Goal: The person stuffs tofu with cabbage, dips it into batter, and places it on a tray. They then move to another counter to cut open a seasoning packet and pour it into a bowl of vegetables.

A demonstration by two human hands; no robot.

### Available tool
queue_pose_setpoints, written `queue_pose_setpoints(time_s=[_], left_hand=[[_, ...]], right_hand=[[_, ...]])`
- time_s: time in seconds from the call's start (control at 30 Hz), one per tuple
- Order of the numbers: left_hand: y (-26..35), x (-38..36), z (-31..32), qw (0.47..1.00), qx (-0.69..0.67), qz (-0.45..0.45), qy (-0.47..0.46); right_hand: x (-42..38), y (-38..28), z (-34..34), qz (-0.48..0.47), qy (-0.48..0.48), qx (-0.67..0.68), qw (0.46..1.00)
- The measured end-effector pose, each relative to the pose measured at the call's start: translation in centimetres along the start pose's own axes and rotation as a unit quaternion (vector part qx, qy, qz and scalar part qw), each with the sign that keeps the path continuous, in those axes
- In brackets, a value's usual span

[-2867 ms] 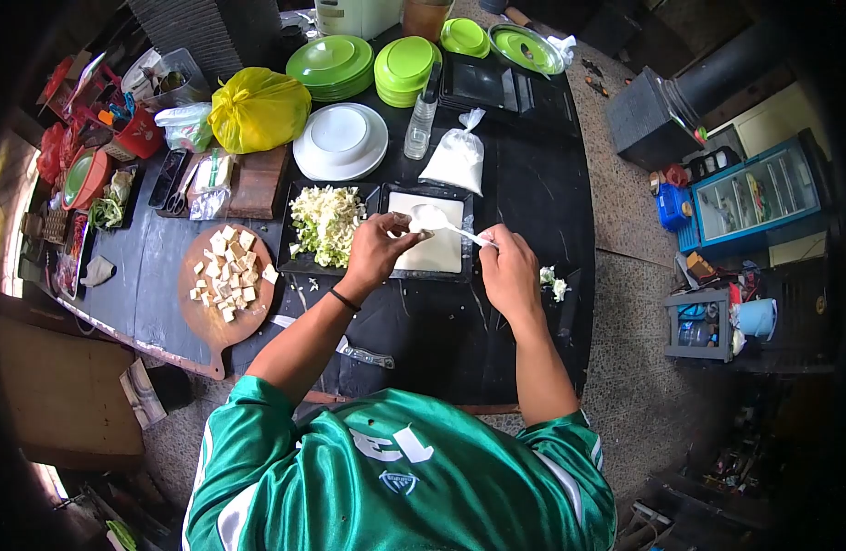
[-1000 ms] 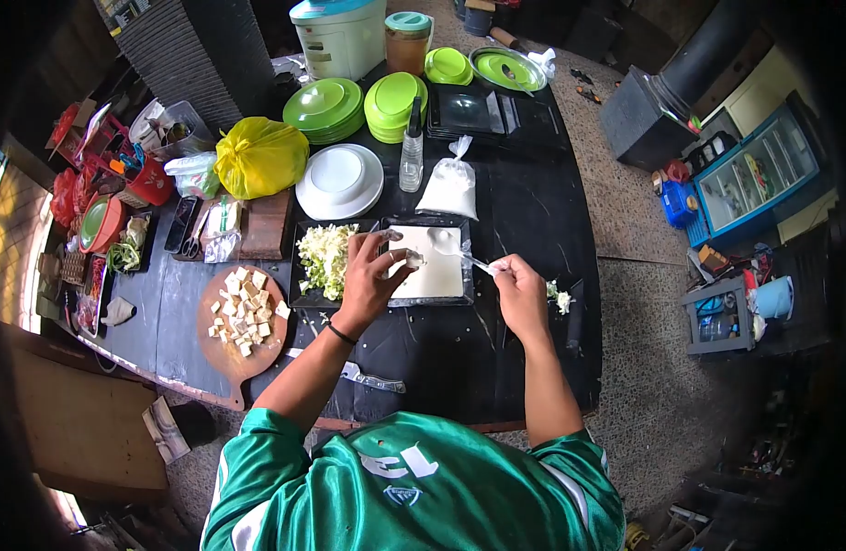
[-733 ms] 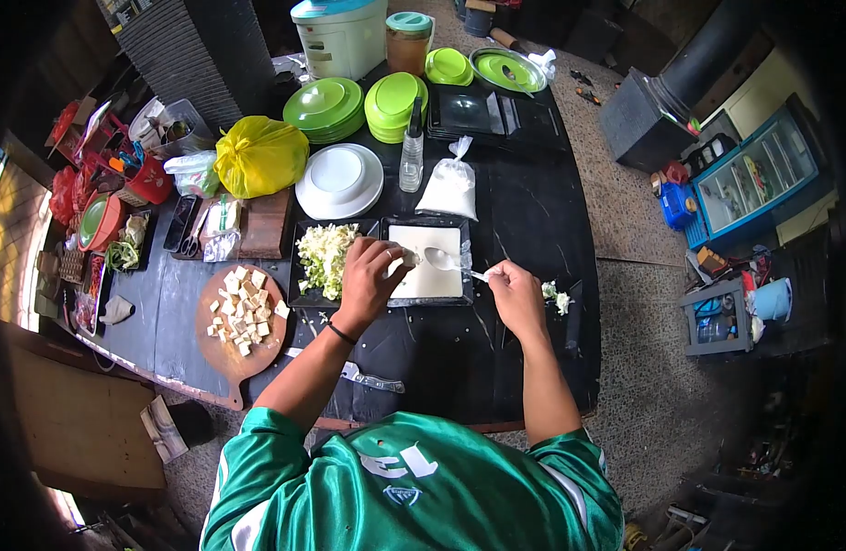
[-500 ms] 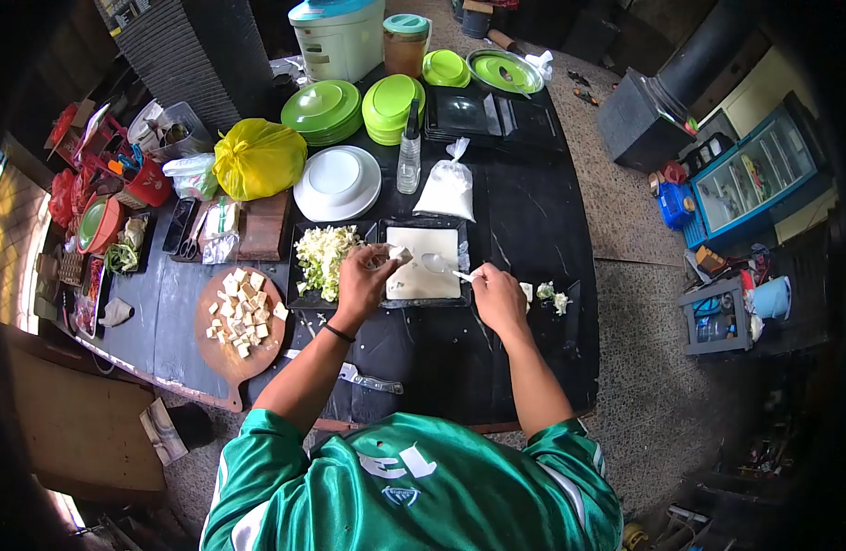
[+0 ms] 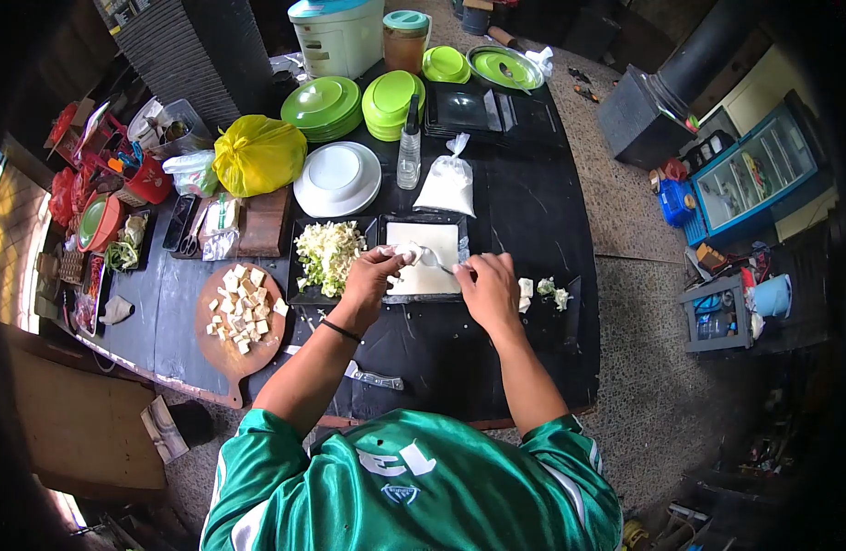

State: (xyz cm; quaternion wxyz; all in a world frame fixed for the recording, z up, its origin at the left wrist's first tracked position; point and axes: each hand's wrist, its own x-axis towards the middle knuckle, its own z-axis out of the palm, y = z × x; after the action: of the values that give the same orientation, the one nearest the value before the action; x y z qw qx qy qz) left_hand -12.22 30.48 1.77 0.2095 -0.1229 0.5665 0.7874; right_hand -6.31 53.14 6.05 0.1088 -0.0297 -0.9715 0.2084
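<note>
Between the fingertips of my left hand (image 5: 372, 277) is a pale tofu cube (image 5: 410, 251). My right hand (image 5: 490, 289) grips a metal spoon (image 5: 440, 265), its bowl up against the tofu. Both are held over a black tray (image 5: 466, 231) of smooth white batter (image 5: 423, 281). Left of it, chopped pale-green vegetables (image 5: 324, 250) fill another black tray. Several tofu cubes (image 5: 242, 308) lie on a round wooden board (image 5: 241, 364) with a handle. To the right of my right hand are small white stuffed-looking pieces (image 5: 559, 296) on a dark surface.
A knife (image 5: 375, 376) lies near the table's front edge. Behind the trays stand a bag of white powder (image 5: 447, 186), a clear bottle (image 5: 409, 158), white plates (image 5: 336, 184), green plates (image 5: 322, 107) and a yellow bag (image 5: 258, 158). Scissors (image 5: 192, 241) rest at left.
The spoon has moved left and now meets the tofu cube in my left hand. My right hand has shifted slightly left and turned; my left hand moved slightly right.
</note>
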Motion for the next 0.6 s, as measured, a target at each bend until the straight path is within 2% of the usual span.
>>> queue_pose_setpoints(time_s=[0.03, 0.07, 0.13, 0.4, 0.6], left_hand=[[0.1, -0.1, 0.3, 1.0, 0.001, 0.0, -0.011], [0.2, -0.3, 0.5, 1.0, 0.002, 0.0, -0.012], [0.7, -0.8, 1.2, 1.0, 0.015, 0.0, -0.022], [0.4, -1.1, 1.3, 0.998, -0.006, -0.043, -0.05], [-0.5, -0.5, 0.6, 0.998, -0.008, -0.038, -0.055]], right_hand=[[0.4, -0.2, 0.0, -0.029, 0.002, 0.084, 0.996], [0.7, -0.3, 0.3, -0.027, 0.002, 0.084, 0.996], [1.2, -0.8, 1.0, -0.019, -0.031, 0.225, 0.974], [1.5, -1.8, 2.6, 0.018, -0.054, 0.304, 0.951], [1.4, -1.7, 2.9, -0.008, -0.043, 0.301, 0.953]])
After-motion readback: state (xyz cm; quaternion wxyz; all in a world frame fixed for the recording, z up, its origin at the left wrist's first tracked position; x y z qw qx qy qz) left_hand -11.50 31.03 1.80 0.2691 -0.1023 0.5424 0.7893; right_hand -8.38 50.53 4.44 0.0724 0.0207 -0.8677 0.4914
